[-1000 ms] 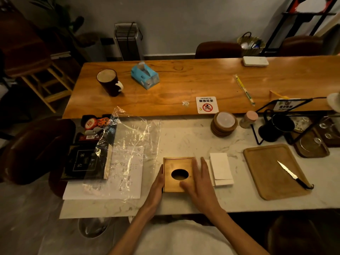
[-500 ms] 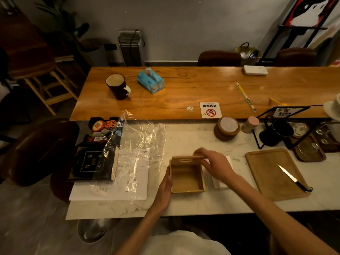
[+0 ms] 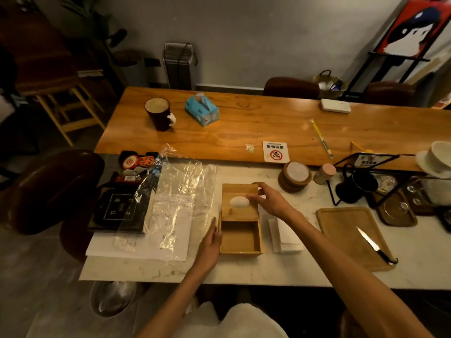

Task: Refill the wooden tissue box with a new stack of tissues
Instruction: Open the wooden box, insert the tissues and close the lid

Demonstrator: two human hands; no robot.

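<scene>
The wooden tissue box [image 3: 240, 240] stands open and empty on the white marble counter, near its front edge. Its wooden lid [image 3: 239, 192], with an oval hole, lies flat just behind the box. My right hand [image 3: 269, 200] grips the lid's right edge. My left hand [image 3: 209, 242] rests flat against the box's left wall. A white stack of tissues [image 3: 284, 236] lies on the counter right beside the box, on its right.
Crumpled clear plastic wrap [image 3: 180, 191] and papers lie left of the box. A wooden tray [image 3: 341, 223] with a knife [image 3: 373, 245] sits to the right. Coasters [image 3: 295, 175], a small pink-capped jar [image 3: 324, 173] and a black mug [image 3: 357, 186] stand behind.
The lid came off the box: my right hand lifted it up and back, and now it lies flat behind the open box. My left hand stayed against the box's left side.
</scene>
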